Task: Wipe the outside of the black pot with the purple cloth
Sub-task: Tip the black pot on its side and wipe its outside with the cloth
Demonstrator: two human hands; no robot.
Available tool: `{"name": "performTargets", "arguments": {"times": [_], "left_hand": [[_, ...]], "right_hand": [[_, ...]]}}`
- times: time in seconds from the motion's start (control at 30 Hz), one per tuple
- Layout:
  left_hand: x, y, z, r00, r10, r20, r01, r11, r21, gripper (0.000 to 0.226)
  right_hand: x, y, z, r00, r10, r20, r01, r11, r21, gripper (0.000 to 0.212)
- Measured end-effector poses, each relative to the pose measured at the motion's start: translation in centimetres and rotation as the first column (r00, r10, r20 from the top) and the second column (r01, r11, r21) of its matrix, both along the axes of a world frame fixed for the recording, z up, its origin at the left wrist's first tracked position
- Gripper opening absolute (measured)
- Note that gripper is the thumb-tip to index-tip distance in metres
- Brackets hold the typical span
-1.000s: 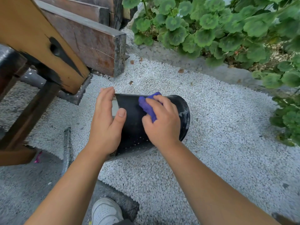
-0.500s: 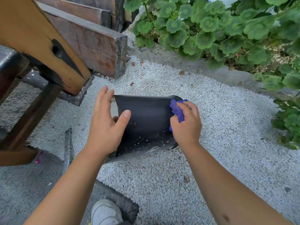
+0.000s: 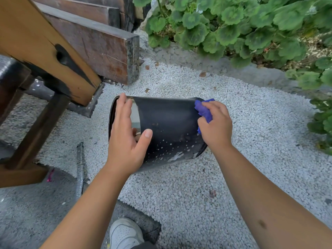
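The black pot [image 3: 167, 123] lies tipped on its side over white gravel, its open mouth to the left and its base to the right. White specks and a pale smear mark its lower wall. My left hand [image 3: 125, 139] grips the pot at the rim, fingers over the mouth and thumb on the outer wall. My right hand [image 3: 216, 125] is closed on the bunched purple cloth [image 3: 203, 109] and presses it against the pot's outer wall at the base end.
White gravel [image 3: 206, 186] covers the ground around the pot. A wooden bench leg [image 3: 53, 56] and dark planks [image 3: 100, 44] stand at the left and back. Green leafy plants [image 3: 242, 27] border the far right. A metal rod [image 3: 80, 169] and my white shoe [image 3: 125, 232] are near me.
My right hand has slid the purple cloth from the middle of the pot's wall to its base end at the right. The left hand has kept its hold on the rim.
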State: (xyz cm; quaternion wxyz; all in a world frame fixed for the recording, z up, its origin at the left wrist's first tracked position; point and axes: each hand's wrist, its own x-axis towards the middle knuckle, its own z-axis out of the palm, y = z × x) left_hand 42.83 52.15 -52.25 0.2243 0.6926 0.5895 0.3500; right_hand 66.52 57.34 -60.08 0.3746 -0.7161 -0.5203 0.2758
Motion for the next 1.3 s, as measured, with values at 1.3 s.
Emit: {"name": "performTargets", "arguments": {"times": [1.3], "left_hand": [[-0.3,1.6,-0.8,0.992,0.107,0.070,-0.104,0.993,-0.051,0.081]], "right_hand": [[-3.7,-5.3,-3.4,0.986,-0.009,0.168,0.006,1.000,0.013,0.041]]}}
